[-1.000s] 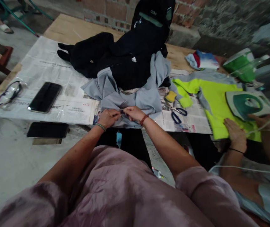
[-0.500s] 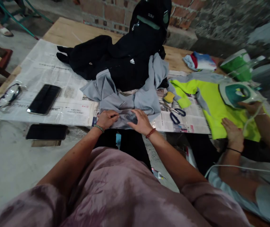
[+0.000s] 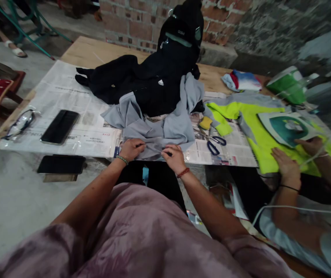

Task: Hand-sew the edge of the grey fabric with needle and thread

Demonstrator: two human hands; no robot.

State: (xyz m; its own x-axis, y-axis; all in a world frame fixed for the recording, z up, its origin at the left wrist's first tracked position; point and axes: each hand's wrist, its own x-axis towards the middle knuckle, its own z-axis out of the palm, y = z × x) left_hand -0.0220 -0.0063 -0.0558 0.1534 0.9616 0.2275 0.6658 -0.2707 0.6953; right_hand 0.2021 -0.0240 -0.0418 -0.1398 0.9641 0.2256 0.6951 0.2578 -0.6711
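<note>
A crumpled grey garment (image 3: 165, 123) lies on newspaper (image 3: 67, 104) at the near edge of a low wooden board. My left hand (image 3: 131, 149) pinches its near hem, with a green bead bracelet on the wrist. My right hand (image 3: 173, 157) grips the same hem a little to the right, and a red bead bracelet sits on that wrist. Both hands rest close together on the cloth. Behind the grey garment lies a black garment (image 3: 130, 79) with a black backpack (image 3: 183, 34) standing upright.
Blue-handled scissors (image 3: 216, 143) and a yellow sponge (image 3: 205, 122) lie right of my hands. A phone (image 3: 60, 126) and glasses (image 3: 19, 124) rest on the newspaper at left, a dark tablet (image 3: 61, 165) on the floor. At right another person's hands (image 3: 287, 166) press a green iron (image 3: 289, 128) on a yellow-green garment (image 3: 258, 123).
My right hand went from lying flat on the grey cloth to pinching its hem. The other person's iron slid back nearer along the yellow-green garment. The view tilted up slightly.
</note>
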